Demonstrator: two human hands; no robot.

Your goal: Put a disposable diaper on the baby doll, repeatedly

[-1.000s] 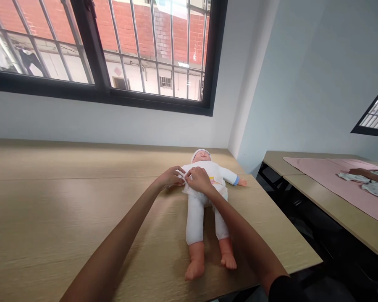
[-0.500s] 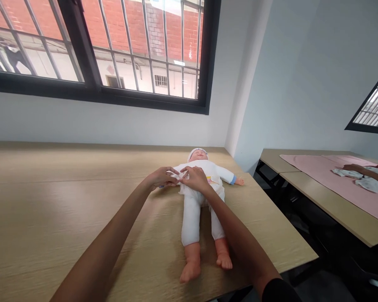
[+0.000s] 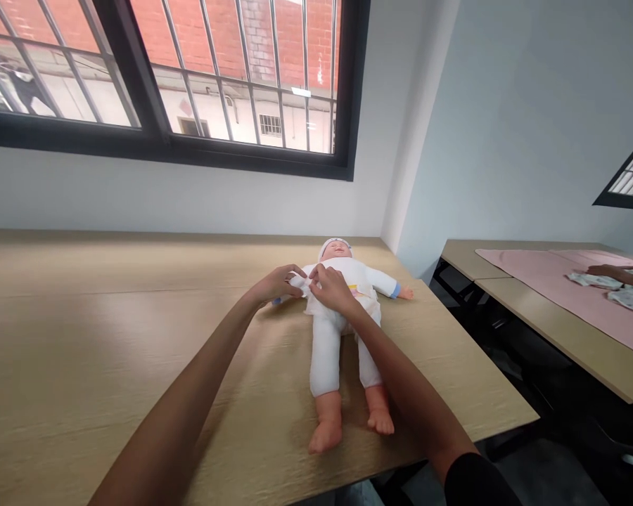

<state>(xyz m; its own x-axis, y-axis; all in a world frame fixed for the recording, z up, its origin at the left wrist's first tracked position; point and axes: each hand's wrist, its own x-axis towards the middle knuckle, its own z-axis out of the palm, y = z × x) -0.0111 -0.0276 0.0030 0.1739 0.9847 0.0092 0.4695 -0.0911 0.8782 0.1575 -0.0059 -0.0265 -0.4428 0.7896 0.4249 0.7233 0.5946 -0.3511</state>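
A baby doll (image 3: pixel 324 351) lies on its back on the wooden table, in a white outfit with blue cuffs and a white cap. Around its waist, over the clothes, is a white diaper (image 3: pixel 366 301) with a coloured strip at the front. My left hand (image 3: pixel 278 284) is bent at the diaper's left side, fingers and thumb closed on its edge. Just beside it, my right hand (image 3: pixel 331 287) pinches the diaper near the same side. My fingers partly hide the spot they grip.
The wooden table (image 3: pixel 110 365) reaches left and ends at a right edge near the doll. Beyond a gap stands another table with a pink mat (image 3: pixel 548 281), where another person's hand (image 3: pixel 606 270) touches patterned cloth (image 3: pixel 630 299). A barred window (image 3: pixel 243 77) is in the wall behind.
My fingertips have drawn slightly apart; earlier they met at the diaper's left side. The whole view has shifted a little, so the doll sits slightly higher and further right.
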